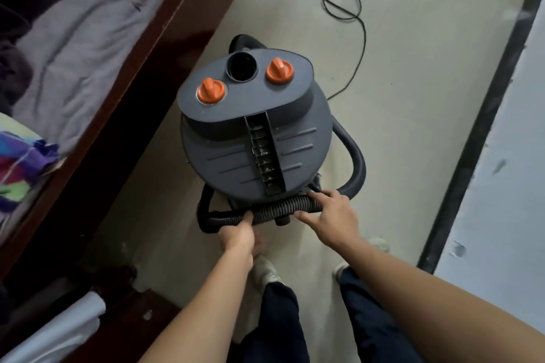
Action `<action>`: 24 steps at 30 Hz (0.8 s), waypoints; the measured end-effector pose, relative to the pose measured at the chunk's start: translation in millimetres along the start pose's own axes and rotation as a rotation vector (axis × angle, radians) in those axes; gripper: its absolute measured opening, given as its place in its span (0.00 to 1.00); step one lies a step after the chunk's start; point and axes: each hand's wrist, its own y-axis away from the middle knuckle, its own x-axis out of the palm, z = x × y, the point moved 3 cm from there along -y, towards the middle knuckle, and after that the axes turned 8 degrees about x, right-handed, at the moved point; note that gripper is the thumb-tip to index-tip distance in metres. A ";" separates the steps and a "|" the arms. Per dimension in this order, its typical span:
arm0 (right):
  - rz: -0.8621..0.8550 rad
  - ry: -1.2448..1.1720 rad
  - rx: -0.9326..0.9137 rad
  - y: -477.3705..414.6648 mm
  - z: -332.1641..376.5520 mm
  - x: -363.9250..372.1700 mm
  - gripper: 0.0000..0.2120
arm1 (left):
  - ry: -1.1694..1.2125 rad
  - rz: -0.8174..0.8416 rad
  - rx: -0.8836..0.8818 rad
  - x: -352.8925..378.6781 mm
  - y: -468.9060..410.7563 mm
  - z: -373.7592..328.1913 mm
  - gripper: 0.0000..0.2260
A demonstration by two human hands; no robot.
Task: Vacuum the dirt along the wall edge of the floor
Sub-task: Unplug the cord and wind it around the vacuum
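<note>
Gripping the hose [274, 211] with both hands at the near side of the vacuum [253, 132].

Glossy pale floor [398, 91] runs up the frame's centre, catching window glare at the top, with a thin black cord [358, 23] looping across it. Dark wooden bed frame [165, 47] slants down the left, rumpled grey bedding [76, 47] above it. At right, a black baseboard [477, 138] meets a scuffed white wall [507, 186]. Left hand [239, 234] is closed around the ribbed hose; right hand [330, 214] wraps it, fingers curled over, thumb beneath. The vacuum stands mid-frame, between bed and wall.
</note>
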 end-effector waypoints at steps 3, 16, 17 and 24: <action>0.083 -0.050 0.039 2.2 -9.8 -31.5 0.25 | -0.354 0.077 0.135 -3.3 34.1 -13.3 0.07; 0.079 -0.122 0.211 -4.4 -175.5 -315.4 0.19 | -0.853 0.214 0.652 164.0 229.2 -173.8 0.07; 0.055 -0.121 0.202 -9.4 -184.6 -342.0 0.18 | -0.866 0.237 0.692 187.2 248.8 -187.1 0.06; -0.115 -0.181 0.174 -53.9 -211.3 -496.0 0.17 | -0.967 0.331 0.920 318.9 346.3 -268.7 0.04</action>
